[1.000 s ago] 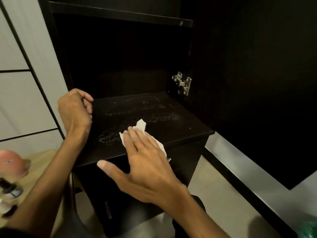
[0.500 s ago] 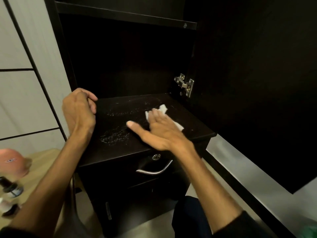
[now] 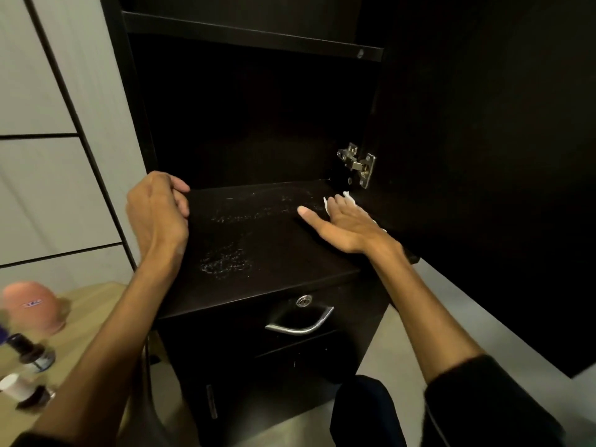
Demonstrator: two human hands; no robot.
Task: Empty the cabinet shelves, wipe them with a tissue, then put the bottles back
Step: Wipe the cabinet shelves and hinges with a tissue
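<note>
White tissue (image 3: pixel 326 201); black shelf (image 3: pixel 267 253), pale speckles (image 3: pixel 225 261), possibly dust.

Single head view, close, facing forward-down into open cabinet shelf (image 3: pixel 264 253).
</note>
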